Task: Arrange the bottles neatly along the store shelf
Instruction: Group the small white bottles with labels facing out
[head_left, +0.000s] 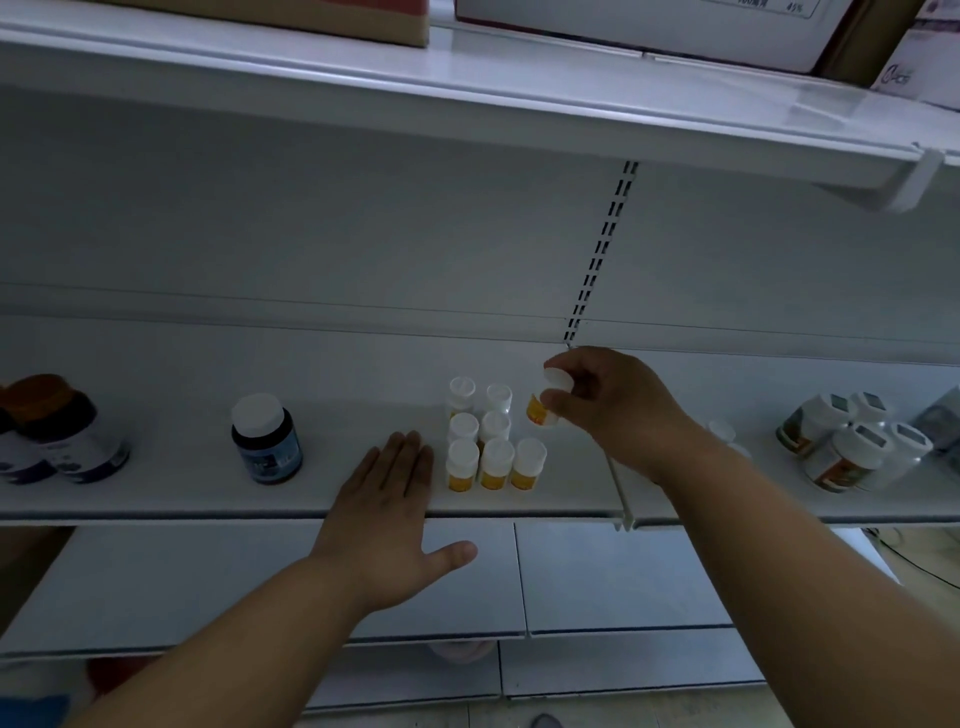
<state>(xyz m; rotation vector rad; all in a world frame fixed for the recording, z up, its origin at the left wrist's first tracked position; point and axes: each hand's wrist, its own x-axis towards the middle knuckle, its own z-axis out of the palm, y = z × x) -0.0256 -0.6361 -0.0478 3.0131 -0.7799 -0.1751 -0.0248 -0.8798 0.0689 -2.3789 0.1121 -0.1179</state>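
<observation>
The right hand (613, 400) grips a tilted bottle (543, 402) over the shelf (311, 499), beside seven standing bottles (491, 441). The left hand (387, 499) lies flat, fingers straight. Contents probably hidden.

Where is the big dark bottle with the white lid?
The dark bottle stands on the shelf, left of the left hand and the small bottles.

dim light; white metal back panel (311, 223) with a slotted upright (602, 249), cardboard boxes (649, 26) above.
</observation>
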